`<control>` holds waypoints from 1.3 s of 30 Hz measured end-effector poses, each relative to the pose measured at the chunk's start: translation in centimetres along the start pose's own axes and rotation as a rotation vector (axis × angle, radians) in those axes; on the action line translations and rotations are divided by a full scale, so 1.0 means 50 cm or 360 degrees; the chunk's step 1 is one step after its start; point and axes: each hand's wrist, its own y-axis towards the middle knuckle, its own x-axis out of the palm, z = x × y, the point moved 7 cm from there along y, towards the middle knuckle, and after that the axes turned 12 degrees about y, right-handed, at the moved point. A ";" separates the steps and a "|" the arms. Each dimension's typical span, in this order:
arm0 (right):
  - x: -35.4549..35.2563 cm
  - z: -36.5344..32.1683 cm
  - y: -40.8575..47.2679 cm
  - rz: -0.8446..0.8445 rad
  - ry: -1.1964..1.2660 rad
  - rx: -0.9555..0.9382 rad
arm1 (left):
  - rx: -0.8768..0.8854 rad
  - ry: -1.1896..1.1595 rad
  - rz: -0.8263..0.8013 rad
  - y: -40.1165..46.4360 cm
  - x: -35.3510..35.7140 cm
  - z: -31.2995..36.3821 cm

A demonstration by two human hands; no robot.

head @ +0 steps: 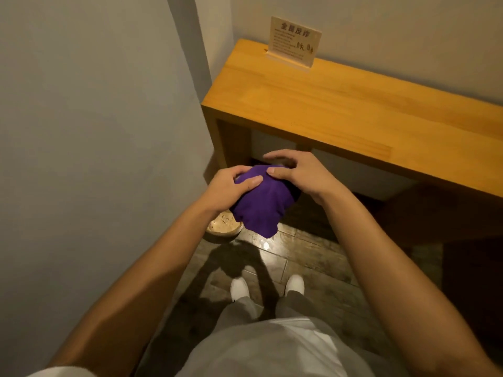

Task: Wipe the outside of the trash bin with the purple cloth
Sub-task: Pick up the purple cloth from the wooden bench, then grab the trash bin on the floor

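A bunched purple cloth (258, 205) hangs in the air in front of me. My left hand (228, 189) grips its left side with the thumb pressed on top. My right hand (296, 172) touches its upper right edge with the thumb and has the other fingers spread above it. Below the cloth, on the floor against the wall, stands a small round bin (221, 227) with a pale speckled inside and a wooden rim. The cloth and my left wrist hide most of the bin.
A wooden bench-like table (340, 104) stands against the wall to the right, with a small printed sign card (295, 40) on its back edge. A grey wall (95, 131) is close on the left. My white shoes (268, 288) stand on the dark tiled floor.
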 end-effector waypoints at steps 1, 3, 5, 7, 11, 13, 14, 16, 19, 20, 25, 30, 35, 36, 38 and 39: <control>-0.018 0.015 -0.009 0.0171 0.0119 0.0026 | -0.0037 -0.0002 0.0090 -0.002 0.006 -0.011; -0.054 0.049 -0.036 0.0569 0.0219 0.0036 | -0.0104 0.0016 0.0324 -0.009 0.017 -0.032; -0.070 0.079 -0.070 0.0793 0.0090 -0.0012 | -0.0198 -0.0004 0.0485 -0.020 0.039 -0.048; -0.044 0.126 -0.093 0.0646 0.0077 -0.0060 | -0.0296 -0.0165 0.0526 -0.027 0.076 -0.067; 0.025 0.252 -0.121 0.0158 0.0133 0.0081 | -0.0475 -0.0521 0.0603 -0.043 0.173 -0.098; 0.031 0.320 -0.115 0.0119 0.0246 0.0126 | -0.0579 -0.0848 0.0543 -0.030 0.253 -0.131; 0.026 0.325 -0.111 0.0166 0.0267 0.0088 | -0.0581 -0.1015 0.0505 -0.027 0.269 -0.135; 0.012 0.365 -0.098 0.0255 0.0260 0.0057 | -0.0600 -0.1273 0.0396 -0.020 0.308 -0.157; -0.009 0.491 -0.040 0.0309 0.0257 0.0092 | -0.0593 -0.1323 0.0207 0.038 0.366 -0.240; -0.016 0.530 -0.027 0.0349 0.0265 0.0102 | -0.0581 -0.1239 0.0146 0.054 0.376 -0.268; -0.025 0.769 0.084 0.0532 0.0352 0.0281 | -0.0680 -0.0034 0.0521 0.153 0.359 -0.501; 0.002 0.952 0.208 0.0482 0.0391 0.0349 | -0.1098 0.0638 0.0284 0.249 0.402 -0.754; 0.021 1.110 0.340 0.0516 0.0489 0.0298 | -0.0824 0.1349 0.0173 0.366 0.440 -0.933; 0.021 1.131 0.363 0.0501 0.0499 0.0278 | -0.0780 0.1386 0.0174 0.385 0.443 -0.966; 0.025 1.197 0.400 0.0471 0.0540 0.0267 | -0.0703 0.1343 0.0161 0.418 0.465 -1.039; 0.026 1.219 0.416 0.0472 0.0543 0.0247 | -0.0675 0.1280 0.0158 0.430 0.471 -1.067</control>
